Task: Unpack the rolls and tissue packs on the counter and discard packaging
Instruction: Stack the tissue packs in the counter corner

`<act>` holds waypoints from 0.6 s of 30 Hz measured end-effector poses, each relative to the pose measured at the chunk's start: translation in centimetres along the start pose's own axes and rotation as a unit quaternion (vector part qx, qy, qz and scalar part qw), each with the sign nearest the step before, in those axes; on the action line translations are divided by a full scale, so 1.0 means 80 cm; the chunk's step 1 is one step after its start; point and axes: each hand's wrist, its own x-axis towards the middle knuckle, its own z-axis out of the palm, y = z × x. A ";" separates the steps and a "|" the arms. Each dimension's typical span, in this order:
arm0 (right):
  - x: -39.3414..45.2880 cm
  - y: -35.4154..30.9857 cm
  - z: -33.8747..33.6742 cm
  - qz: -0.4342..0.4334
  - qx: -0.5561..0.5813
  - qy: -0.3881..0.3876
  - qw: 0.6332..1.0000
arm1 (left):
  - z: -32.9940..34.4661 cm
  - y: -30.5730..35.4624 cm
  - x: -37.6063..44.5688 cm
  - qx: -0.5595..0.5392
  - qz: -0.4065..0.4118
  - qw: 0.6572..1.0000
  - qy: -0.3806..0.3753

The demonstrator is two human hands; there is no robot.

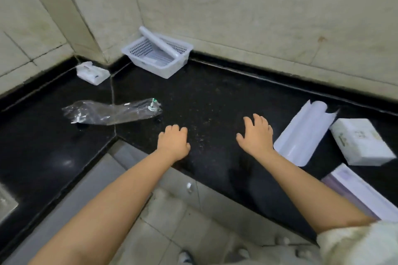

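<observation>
The left hand (pixel 173 141) is loosely curled and the right hand (pixel 256 134) spread open, both empty, over the black surface (pixel 215 97). One basket (pixel 157 56) holds one roll (pixel 158 42); one clear wrapper (pixel 112 112), two tissue packs (pixel 360 142), one opened roll (pixel 303 131).

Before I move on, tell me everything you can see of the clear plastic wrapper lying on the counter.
The clear plastic wrapper looks empty: a long, flattened, crinkled sleeve of thin transparent film. It lies flat on the black counter, left of both hands, across a seam in the stone, with its long axis roughly left to right. Its right end carries a small green and white printed patch; the left end is rumpled, with white flecks. Nothing else touches it.
</observation>
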 end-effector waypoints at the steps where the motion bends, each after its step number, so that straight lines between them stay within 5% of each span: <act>1: 0.000 0.020 -0.007 0.027 -0.003 0.010 1.000 | -0.002 0.018 0.012 0.002 0.024 1.000 -0.003; 11: -0.017 0.266 -0.074 0.304 -0.010 0.011 0.953 | -0.003 0.246 0.084 0.024 0.203 0.979 -0.024; 18: 0.014 0.372 -0.078 0.409 0.033 -0.064 0.910 | 0.002 0.321 0.131 0.029 0.217 0.975 -0.037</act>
